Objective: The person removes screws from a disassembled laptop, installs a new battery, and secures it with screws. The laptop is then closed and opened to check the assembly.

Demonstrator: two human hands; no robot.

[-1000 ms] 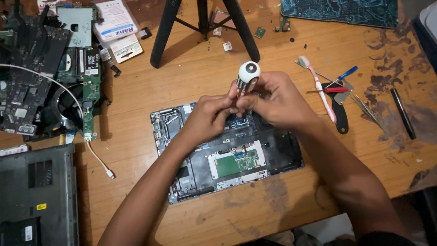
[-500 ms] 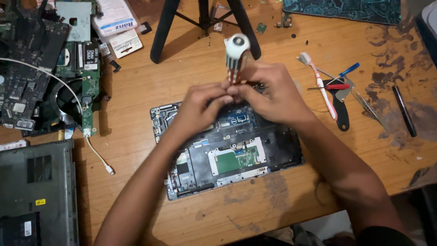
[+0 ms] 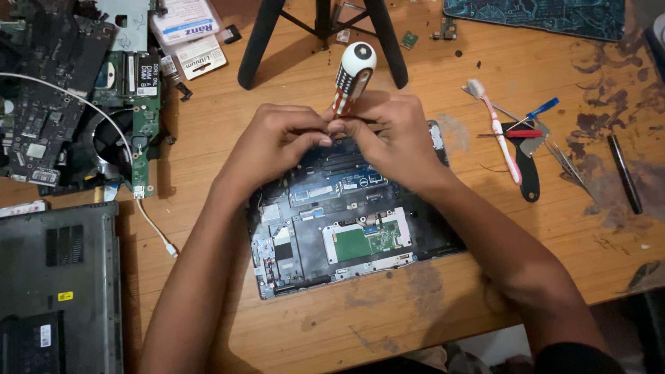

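Note:
An opened laptop base (image 3: 346, 235) lies in the middle of the wooden table, its dark inner frame and a green board showing. My right hand (image 3: 391, 135) grips a screwdriver (image 3: 350, 76) with a red, black and white handle, which stands almost upright over the far edge of the base. Its tip is hidden behind my fingers. My left hand (image 3: 277, 142) meets the right one at the shaft, fingertips pinched there; what they pinch is hidden.
Circuit boards with a fan (image 3: 114, 135) and a white cable (image 3: 149, 218) lie at the left. A grey laptop cover (image 3: 59, 287) sits bottom left. Black tripod legs (image 3: 263, 38) stand at the back. A toothbrush (image 3: 495, 125), small screwdrivers, tweezers and a black pen (image 3: 623, 173) lie at the right.
Both hands and the screwdriver have shifted toward the far edge of the laptop base. The handle now stands more upright. The laptop base has not moved.

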